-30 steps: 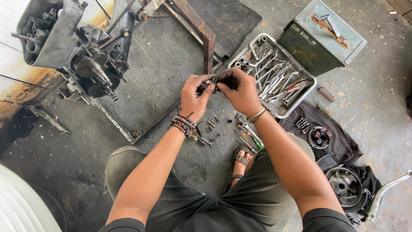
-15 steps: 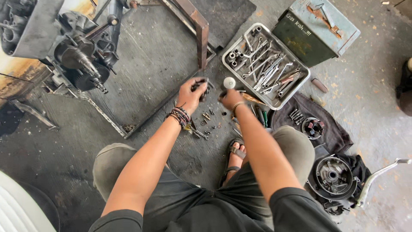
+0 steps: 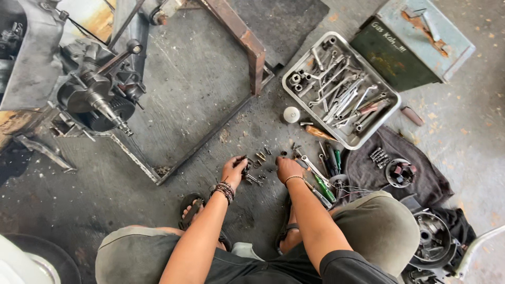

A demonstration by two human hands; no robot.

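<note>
A: What's around, big stuff first?

B: Grey concrete floor, stained. Top left, dark greasy engine block w/ bare crankshaft on a rusty steel angle-iron frame. Top right, dented blue-green metal box. Just left of it, a silver rectangular metal tray full of wrenches. Dark grey cloth spread below the tray, w/ a small round black part on it. Btm right, round grey engine cover.

A: Smaller bits?

B: White round cap just left of the tray. Green-handled screwdriver by the right wrist. Then the scatter of small dark bolts and nuts on the floor, directly ahead of both hands.

A: Anything in the way?

B: Screwdrivers crowd the right side; nothing lies over the bolts.

A: Hands?

B: Person squats in sandals, both arms stretched fwd and down betw. the knees. Left hand, beaded bracelets at the wrist, knuckles up, fingers curled onto small dark pieces at the edge of the bolt scatter; looks pinched on one, can't tell for sure. Right hand, thin bangle, palm down, fingers bent under at the floor beside the bolts. Can't tell if it's holding anything.
</note>
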